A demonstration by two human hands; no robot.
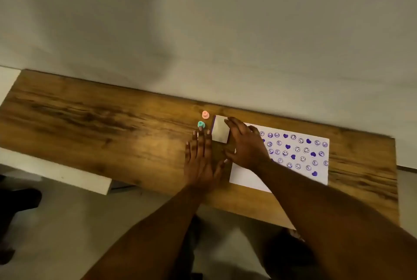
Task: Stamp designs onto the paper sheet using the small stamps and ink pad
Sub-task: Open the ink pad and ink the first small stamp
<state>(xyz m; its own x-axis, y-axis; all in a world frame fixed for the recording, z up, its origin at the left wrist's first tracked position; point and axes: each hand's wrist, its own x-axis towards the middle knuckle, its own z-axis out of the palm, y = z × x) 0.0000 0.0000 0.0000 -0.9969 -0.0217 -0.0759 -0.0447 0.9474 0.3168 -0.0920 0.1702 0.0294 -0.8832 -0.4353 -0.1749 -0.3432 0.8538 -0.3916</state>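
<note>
Two hands work at the middle of a wooden table [90, 108] in the head view. The left hand [200, 162] lies flat on the wood, palm down, fingers spread and holding nothing; its fingertips reach up just below a teal stamp [201, 124]. A pink stamp [205, 114] stands just beyond the teal one, both small and upright, apart from each other. The right hand [246, 146] arches over the near edge of a pale square ink pad [220, 132], its fingertips touching the pad's far right edge and its thumb low at the pad's near side; whether it grips or only rests there I cannot tell. Right of the pad lies the white paper sheet [248, 178], its right part covered with purple smiley faces and hearts. The right forearm crosses the sheet's lower left corner.
</note>
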